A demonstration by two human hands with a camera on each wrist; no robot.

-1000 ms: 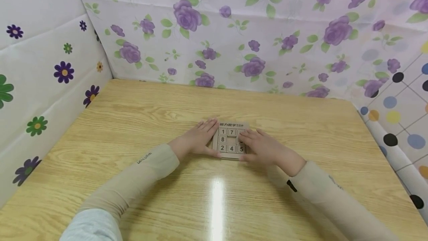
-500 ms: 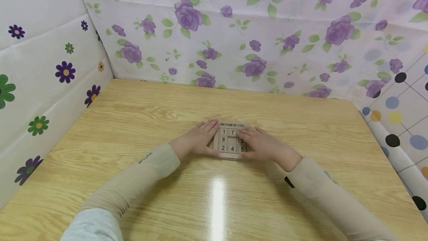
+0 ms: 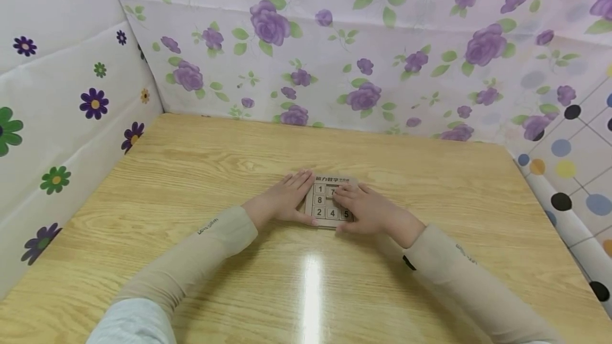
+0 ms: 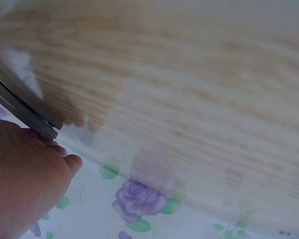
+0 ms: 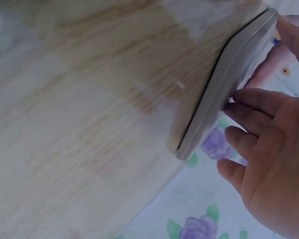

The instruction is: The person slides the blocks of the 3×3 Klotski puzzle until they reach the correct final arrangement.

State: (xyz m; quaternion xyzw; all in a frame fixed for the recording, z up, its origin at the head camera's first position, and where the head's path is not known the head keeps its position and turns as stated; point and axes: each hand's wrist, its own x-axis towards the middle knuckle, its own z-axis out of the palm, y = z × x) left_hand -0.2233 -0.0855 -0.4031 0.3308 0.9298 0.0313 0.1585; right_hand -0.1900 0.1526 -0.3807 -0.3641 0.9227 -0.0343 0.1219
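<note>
Around the number board [image 3: 329,223], the wood-grain table [image 3: 229,158] runs on at every side; the table's far edge and the flowered sheet [image 3: 325,54] beyond the board stand well apart from it and seem to limit neither arm. The left sleeve [image 3: 205,243] and right sleeve [image 3: 470,283] reach in from the board's near left and near right, a wide stance that probably keeps the forearms off the numbers. The left hand [image 3: 285,199] lies with straight fingers along the board's left side, thumb at its near left corner, most likely bracing it against sliding. The right hand [image 3: 370,210] covers its right part, fingers lightly bent, thumb by the near edge. The hands are apart, board between them, neither clamped on anything; how hard the right fingertips press I cannot tell. On the board, tile 1 [image 3: 320,189], tile 8 [image 3: 319,200] and tile 2 [image 3: 319,212] line the left side, tile 4 [image 3: 332,213] and tile 5 [image 3: 346,214] the near side. Tile 7 [image 3: 331,192], partly under the right fingertips, sits slightly nearer than tile 1. The board's middle offers the open room, between tiles 8 and 4 and the fingers.
</note>
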